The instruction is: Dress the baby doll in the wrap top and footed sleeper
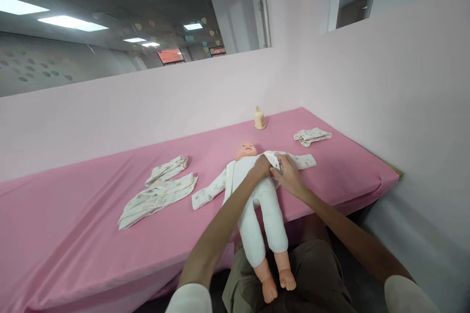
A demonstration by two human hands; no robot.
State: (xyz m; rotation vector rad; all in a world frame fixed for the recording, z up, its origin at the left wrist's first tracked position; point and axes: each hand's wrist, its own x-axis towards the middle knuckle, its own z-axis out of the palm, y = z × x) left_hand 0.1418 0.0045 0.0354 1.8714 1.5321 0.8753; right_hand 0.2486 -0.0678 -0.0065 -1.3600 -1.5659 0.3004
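A baby doll (246,149) lies on its back, its white cloth legs (273,217) hanging over the table's front edge toward my lap. Under it a patterned white baby shirt (209,193) is spread open, with a sleeve out to each side. My left hand (262,167) reaches across the doll's chest to the shirt's right front, its fingers largely hidden by the cloth. Close beside it, my right hand (289,175) has its fingers bent and closed on the shirt's edge near the right sleeve (305,161).
The table wears a pink cloth (84,215). Folded patterned baby clothes (159,195) lie left of the doll, and another folded garment (312,136) at the right. A cream pump bottle (260,119) stands at the back. Walls border the table behind and right.
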